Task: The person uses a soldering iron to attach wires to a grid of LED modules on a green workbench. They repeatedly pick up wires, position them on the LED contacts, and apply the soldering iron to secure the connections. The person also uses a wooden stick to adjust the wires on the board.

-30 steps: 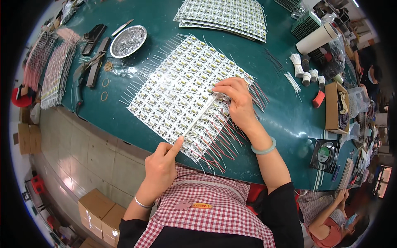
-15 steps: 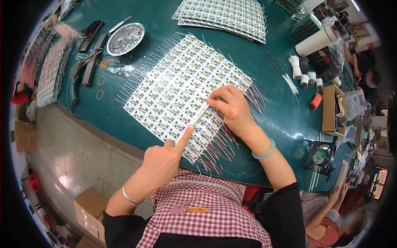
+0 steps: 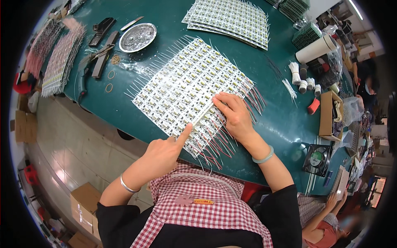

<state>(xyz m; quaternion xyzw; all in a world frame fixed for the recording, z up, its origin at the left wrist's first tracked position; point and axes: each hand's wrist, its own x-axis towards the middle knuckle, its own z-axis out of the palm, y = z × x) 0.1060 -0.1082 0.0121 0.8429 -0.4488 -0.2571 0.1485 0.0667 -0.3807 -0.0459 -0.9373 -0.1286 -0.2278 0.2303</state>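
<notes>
A white circuit board panel [image 3: 178, 78], covered in rows of small yellowish parts, lies on the green table before me. White wires stick out along its far left edge, and red and white wires fan out at its near right edge. Across the wired part runs a narrow white strip [image 3: 203, 114]. My left hand [image 3: 162, 153] presses the strip's near end with a stretched index finger, its other fingers curled in. At the far end, the fingertips of my right hand [image 3: 235, 116] close on the strip; my thumb is mostly hidden.
More panels [image 3: 227, 20] are stacked at the back. To the left are a metal bowl [image 3: 137, 38], a knife [image 3: 132, 23], rubber bands [image 3: 109, 87] and a soldering iron [image 3: 82, 80]. At right are wire bundles [image 3: 295, 73], a cardboard box [image 3: 328, 113], a fan [image 3: 317, 159] and a co-worker's hands [image 3: 335, 202].
The view has shifted slightly. My right hand's fingers lie a little flatter at the strip's far end. My left index finger stays on the near end.
</notes>
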